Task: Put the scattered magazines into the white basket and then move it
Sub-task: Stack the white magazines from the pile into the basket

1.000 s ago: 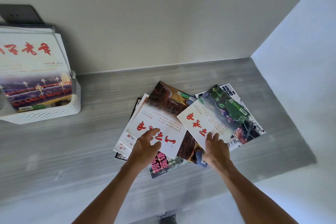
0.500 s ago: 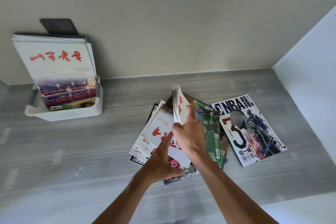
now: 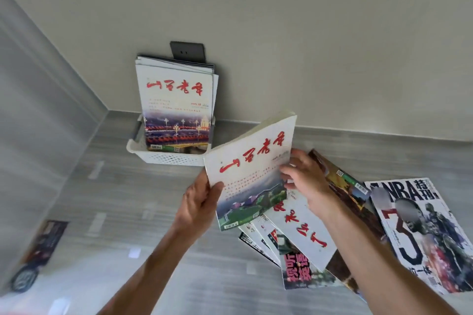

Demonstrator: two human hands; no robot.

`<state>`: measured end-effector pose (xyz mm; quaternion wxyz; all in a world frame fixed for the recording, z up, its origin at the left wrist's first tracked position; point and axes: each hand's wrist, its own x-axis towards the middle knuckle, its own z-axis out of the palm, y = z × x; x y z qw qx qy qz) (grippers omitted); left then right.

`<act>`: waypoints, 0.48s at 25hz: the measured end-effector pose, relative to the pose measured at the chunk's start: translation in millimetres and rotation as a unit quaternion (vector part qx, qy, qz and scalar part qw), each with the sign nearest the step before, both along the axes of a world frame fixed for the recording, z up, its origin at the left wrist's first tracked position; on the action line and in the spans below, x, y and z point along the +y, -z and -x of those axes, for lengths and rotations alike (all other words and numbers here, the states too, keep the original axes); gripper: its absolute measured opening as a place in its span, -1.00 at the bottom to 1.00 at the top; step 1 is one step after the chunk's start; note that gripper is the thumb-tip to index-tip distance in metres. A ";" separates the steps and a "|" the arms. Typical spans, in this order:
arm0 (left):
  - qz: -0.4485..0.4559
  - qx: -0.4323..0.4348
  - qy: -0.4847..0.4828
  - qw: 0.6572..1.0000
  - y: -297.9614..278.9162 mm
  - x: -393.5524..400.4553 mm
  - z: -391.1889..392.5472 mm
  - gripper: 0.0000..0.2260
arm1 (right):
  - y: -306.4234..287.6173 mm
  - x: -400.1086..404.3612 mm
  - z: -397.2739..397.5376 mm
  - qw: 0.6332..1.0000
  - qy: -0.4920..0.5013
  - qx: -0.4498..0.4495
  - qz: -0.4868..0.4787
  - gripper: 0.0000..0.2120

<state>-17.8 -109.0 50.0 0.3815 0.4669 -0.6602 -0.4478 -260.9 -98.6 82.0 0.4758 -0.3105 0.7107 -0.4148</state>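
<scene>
Left fingers: the left hand (image 3: 202, 203) grips the lower left edge of the held magazine (image 3: 252, 170), thumb curled over the front cover, the other fingers hidden behind it.
Right fingers: the right hand (image 3: 305, 181) holds the same magazine at its right edge, fingers (image 3: 286, 170) loosely bent and spread, tips touching the cover; whether the thumb closes round the edge cannot be told.
Held magazine: white cover with red brush lettering and a landscape picture at its foot; lifted off the surface (image 3: 128, 212), tilted, its top corner pointing toward the wall (image 3: 281, 20), just beside the white basket (image 3: 166, 157) and partly in front of its right corner.
White basket: perforated plastic, standing on the surface against the wall, below a dark wall socket (image 3: 187, 52).
Basket contents: several magazines in the basket (image 3: 176, 100) stand upright, leaning on the wall; the front one bears the same red lettering and a night-lights picture.
Scattered magazines: a fanned pile of magazines (image 3: 302, 233) lies flat under the right forearm; an NBA magazine (image 3: 419, 233) lies at the pile's right.
Arm pose: both bare forearms reach up from the bottom edge and converge on the held magazine, left wrist bent upward, right hand palm toward the cover.
Left wall: glossy, showing blurred reflections.
</scene>
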 end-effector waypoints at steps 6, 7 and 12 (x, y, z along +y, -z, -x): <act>0.002 0.034 -0.035 0.999 -18.2 -68.4 -83.3 -0.76 | 3.7 -66.7 -58.6 0.993 0.015 -0.053 0.105 -0.91; 0.008 0.034 -0.043 0.998 -25.5 -82.5 -89.9 -0.76 | 0.1 -79.8 -70.5 0.991 0.029 -0.056 0.121 -0.88; 0.044 0.064 -0.060 0.995 -71.2 -154.0 -116.0 -0.73 | -42.7 -140.5 -111.3 0.980 0.058 -0.073 0.175 -0.90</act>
